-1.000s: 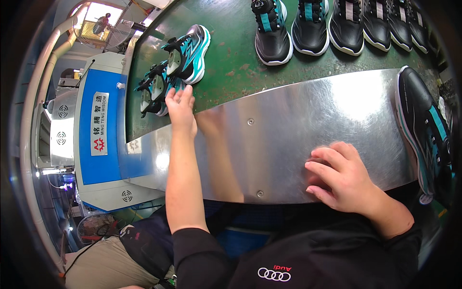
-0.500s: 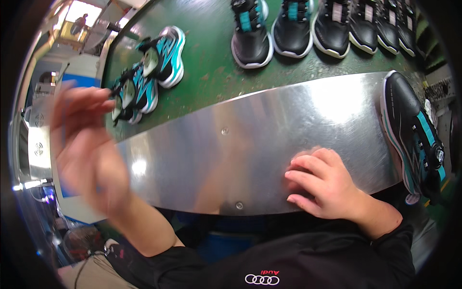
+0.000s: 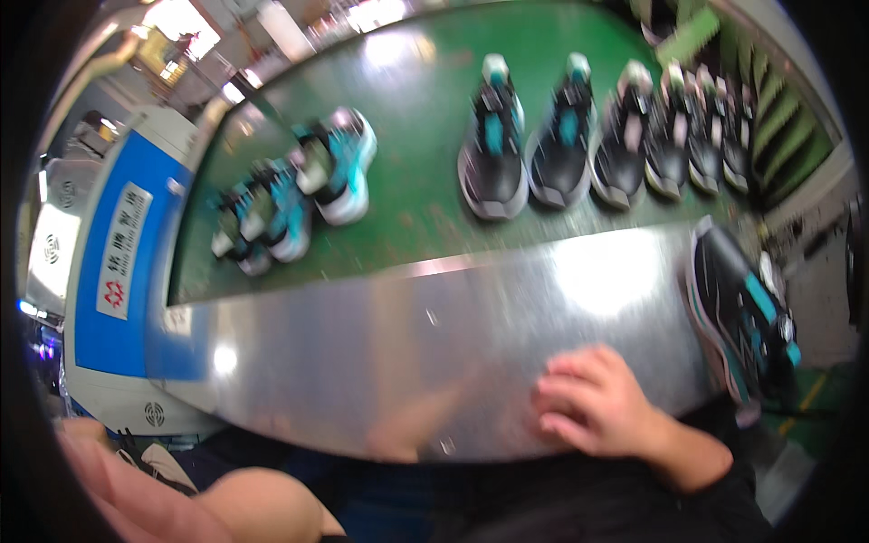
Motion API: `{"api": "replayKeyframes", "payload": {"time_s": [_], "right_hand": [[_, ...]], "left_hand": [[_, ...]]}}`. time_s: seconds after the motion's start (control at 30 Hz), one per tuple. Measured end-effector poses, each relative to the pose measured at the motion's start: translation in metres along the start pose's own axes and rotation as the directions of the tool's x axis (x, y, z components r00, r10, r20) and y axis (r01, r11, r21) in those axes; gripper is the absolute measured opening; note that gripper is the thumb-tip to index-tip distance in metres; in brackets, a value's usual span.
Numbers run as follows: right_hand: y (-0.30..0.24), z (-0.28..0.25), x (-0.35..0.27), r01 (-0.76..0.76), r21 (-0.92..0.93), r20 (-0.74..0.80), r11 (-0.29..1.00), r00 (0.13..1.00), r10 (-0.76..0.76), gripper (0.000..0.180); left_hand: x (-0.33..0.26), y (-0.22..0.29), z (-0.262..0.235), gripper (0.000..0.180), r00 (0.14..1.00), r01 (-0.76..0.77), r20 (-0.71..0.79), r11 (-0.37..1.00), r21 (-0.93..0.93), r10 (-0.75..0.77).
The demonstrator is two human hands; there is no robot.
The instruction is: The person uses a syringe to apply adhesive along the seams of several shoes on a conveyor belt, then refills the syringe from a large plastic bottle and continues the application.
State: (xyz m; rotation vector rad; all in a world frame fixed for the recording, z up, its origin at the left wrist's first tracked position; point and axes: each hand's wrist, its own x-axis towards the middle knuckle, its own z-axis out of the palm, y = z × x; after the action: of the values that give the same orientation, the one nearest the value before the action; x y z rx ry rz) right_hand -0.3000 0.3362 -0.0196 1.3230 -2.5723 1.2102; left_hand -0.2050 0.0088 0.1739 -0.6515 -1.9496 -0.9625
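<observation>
My right hand point(image 3: 597, 403) rests on the shiny metal plate point(image 3: 362, 344), fingers loosely bent, the thumb apart from them, and nothing visible in it. At the lower left rim my left hand point(image 3: 100, 471) is smeared and partly cut off, so its fingers do not show clearly. A black sneaker point(image 3: 738, 299) with turquoise straps and a dial lies on its side at the plate's right end, to the right of my right hand. The nearest of the upright shoes beyond the plate is a black sneaker point(image 3: 493, 167) with a turquoise tongue panel.
More black sneakers point(image 3: 620, 163) stand in a row on the green table point(image 3: 416, 181). Several turquoise and black shoes point(image 3: 339, 167) lie on their sides at the left. A blue and white machine point(image 3: 136, 244) stands beyond the plate's left end, and a ribbed green curtain point(image 3: 797, 118) hangs at the right.
My left hand has dropped from above the plate's left end to the lower left rim. The view has tilted up, so table and shoes appear lower; my right hand stays on the plate.
</observation>
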Motion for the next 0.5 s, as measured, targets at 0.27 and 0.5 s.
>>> {"api": "replayKeyframes", "payload": {"time_s": [0.27, 0.5], "right_hand": [[0.011, 0.017, 0.013, -0.02, -0.074, 0.018, 0.997, 1.0, 0.022, 0.036], [0.01, 0.007, -0.004, 0.064, -0.048, -0.046, 0.997, 0.997, -0.066, 0.035]], "left_hand": [[-0.042, 0.03, -0.019, 0.031, 0.987, 0.093, -0.138, 0.991, 0.099, -0.079], [-0.034, 0.014, 0.011, 0.028, 0.995, 0.103, 0.013, 0.995, -0.008, -0.103]]}}
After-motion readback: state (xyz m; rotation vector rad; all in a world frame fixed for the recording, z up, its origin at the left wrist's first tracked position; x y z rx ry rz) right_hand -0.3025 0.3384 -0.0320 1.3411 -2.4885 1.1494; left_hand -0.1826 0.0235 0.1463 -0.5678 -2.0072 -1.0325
